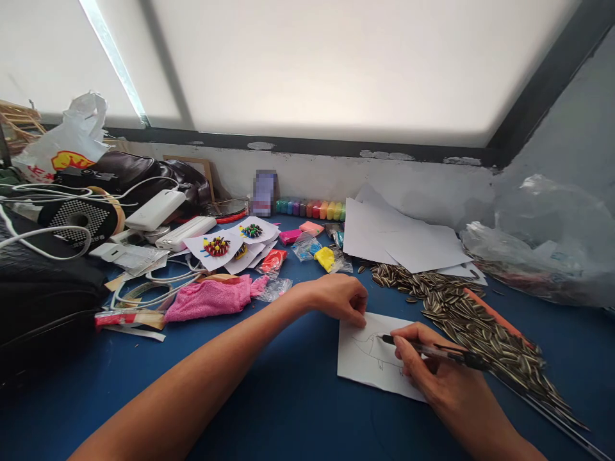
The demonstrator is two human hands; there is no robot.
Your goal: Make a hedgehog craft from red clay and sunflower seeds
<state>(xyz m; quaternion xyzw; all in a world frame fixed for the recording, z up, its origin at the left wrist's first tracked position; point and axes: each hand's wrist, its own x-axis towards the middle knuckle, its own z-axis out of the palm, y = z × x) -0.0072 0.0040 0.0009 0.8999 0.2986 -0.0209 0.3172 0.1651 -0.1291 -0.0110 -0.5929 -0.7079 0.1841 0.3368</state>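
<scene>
A white piece of paper (355, 365) lies on the blue table, with a thin line drawing of an animal-like body and short legs on it. My left hand (342, 298) bends over its far left edge, fingers curled and thumb pressing the paper down. In my right hand (427, 368) is a black-and-clear pen (437, 350), gripped near its tip. The tip touches the paper at the drawing's upper part. My right hand covers the paper's right side. Close beyond that hand spreads a pile of striped sunflower seeds (480, 330).
White sheets (403, 230) lean behind the seeds; a clear plastic bag (542, 256) is at right. Coloured clay blocks (312, 209) line the wall. Cards with seed-and-clay figures (216, 248), a pink cloth (211, 299), power banks (156, 209), cables and black bags (43, 288) crowd the left.
</scene>
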